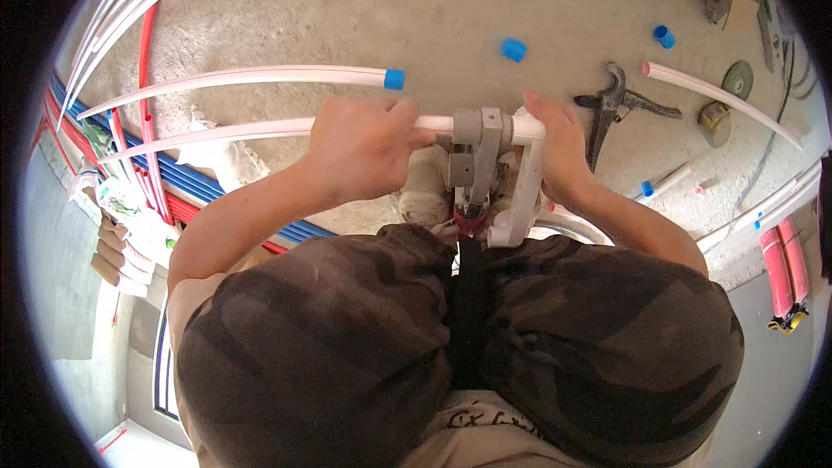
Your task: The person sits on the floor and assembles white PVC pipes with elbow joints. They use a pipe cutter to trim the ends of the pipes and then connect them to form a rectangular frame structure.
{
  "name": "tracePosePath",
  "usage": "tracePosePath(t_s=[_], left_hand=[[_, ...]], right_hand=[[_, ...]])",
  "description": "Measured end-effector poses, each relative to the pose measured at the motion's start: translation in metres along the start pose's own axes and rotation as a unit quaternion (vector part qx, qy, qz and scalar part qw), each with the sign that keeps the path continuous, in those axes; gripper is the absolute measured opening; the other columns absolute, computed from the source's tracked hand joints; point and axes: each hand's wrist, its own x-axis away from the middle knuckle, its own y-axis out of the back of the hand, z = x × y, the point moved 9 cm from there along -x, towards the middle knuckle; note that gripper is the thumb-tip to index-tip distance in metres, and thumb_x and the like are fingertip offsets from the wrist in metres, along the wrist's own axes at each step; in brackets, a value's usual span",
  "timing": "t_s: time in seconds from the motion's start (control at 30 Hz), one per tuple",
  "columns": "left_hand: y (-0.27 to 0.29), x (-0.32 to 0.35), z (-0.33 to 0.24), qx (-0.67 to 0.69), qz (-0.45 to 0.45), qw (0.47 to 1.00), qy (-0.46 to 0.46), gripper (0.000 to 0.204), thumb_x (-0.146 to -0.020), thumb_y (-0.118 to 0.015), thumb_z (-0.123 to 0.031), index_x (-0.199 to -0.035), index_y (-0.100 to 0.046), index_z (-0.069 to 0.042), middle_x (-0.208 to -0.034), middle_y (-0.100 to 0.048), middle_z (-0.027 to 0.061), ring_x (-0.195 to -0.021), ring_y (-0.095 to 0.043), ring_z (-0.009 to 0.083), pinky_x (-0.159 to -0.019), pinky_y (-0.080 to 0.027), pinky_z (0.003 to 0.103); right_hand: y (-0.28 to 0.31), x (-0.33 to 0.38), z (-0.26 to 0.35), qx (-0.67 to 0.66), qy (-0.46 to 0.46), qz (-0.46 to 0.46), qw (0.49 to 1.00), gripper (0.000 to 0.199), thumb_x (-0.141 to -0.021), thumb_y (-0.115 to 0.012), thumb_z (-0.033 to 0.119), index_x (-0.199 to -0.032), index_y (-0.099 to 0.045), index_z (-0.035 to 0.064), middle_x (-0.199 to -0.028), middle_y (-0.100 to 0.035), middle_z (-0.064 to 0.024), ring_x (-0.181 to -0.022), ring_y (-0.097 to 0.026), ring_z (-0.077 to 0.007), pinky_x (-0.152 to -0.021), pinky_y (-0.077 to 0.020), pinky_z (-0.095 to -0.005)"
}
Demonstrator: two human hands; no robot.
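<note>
My left hand is closed around a long white pipe with a thin red stripe, close to its right end. That end meets a grey metal clamp-like tool head, upright between my knees and apparently a pipe-welding heater. On the tool's other side, my right hand grips a white pipe elbow. A short white pipe piece runs from the elbow back toward me. The fingers of my right hand are partly hidden behind these parts. How deep the pipe ends sit in the tool cannot be seen.
Another white pipe with a blue end lies beyond. Loose blue fittings, a black-handled pipe cutter and a white pipe rest on the concrete floor. Blue pipes and red pipes line the left; red rolls stand right.
</note>
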Motion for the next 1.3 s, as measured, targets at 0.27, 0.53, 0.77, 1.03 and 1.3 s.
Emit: tracePosePath(t_s=[0.27,0.53,0.77,1.03,1.3], left_hand=[[-0.002,0.001,-0.001,0.001,0.017,1.000,0.025,0.031,-0.093,-0.069,-0.034,-0.081,-0.062,-0.007,-0.072,-0.065,0.0126,-0.065,-0.065,0.0366,-0.056,-0.047,0.051],[-0.003,0.001,-0.001,-0.024,-0.014,0.999,0.017,0.033,-0.093,-0.070,-0.035,-0.078,-0.064,-0.006,-0.071,-0.066,0.0142,-0.068,-0.066,0.0382,-0.059,-0.048,0.051],[0.002,0.004,-0.003,-0.047,-0.038,0.997,0.045,0.037,-0.096,-0.066,-0.039,-0.081,-0.067,-0.005,-0.070,-0.066,0.0169,-0.070,-0.066,0.0411,-0.065,-0.050,0.052],[0.008,0.009,-0.006,-0.046,-0.034,0.997,0.056,0.039,-0.098,-0.062,-0.041,-0.084,-0.069,-0.005,-0.079,-0.069,0.0183,-0.081,-0.068,0.0396,-0.071,-0.051,0.051],[-0.004,0.005,0.003,-0.027,-0.021,0.999,0.041,0.038,-0.096,-0.063,-0.040,-0.086,-0.073,-0.005,-0.075,-0.069,0.0180,-0.076,-0.069,0.0387,-0.067,-0.052,0.050]], right_hand=[[-0.001,-0.005,0.000,0.008,0.039,0.057,0.998,0.051,-0.098,-0.060,0.041,-0.109,-0.065,-0.0090,-0.108,-0.062,-0.0161,-0.099,-0.055,-0.0223,-0.093,-0.0433,-0.0374],[0.002,-0.016,-0.011,0.019,0.062,0.034,0.997,0.041,-0.097,-0.058,0.038,-0.102,-0.066,-0.0020,-0.091,-0.064,-0.0127,-0.083,-0.060,-0.0207,-0.076,-0.0475,-0.0382],[-0.016,0.009,0.015,-0.037,0.050,0.078,0.995,0.031,-0.097,-0.058,0.040,-0.086,-0.060,0.0109,-0.067,-0.054,-0.0050,-0.055,-0.054,-0.0184,-0.049,-0.0402,-0.0377],[-0.020,0.023,0.025,-0.011,0.051,0.086,0.995,0.033,-0.096,-0.055,0.044,-0.081,-0.056,0.0147,-0.062,-0.050,-0.0033,-0.053,-0.051,-0.0180,-0.047,-0.0387,-0.0364],[-0.014,-0.004,0.007,0.000,0.017,0.073,0.997,0.032,-0.095,-0.058,0.044,-0.085,-0.057,0.0139,-0.067,-0.053,-0.0033,-0.055,-0.053,-0.0186,-0.049,-0.0420,-0.0380]])
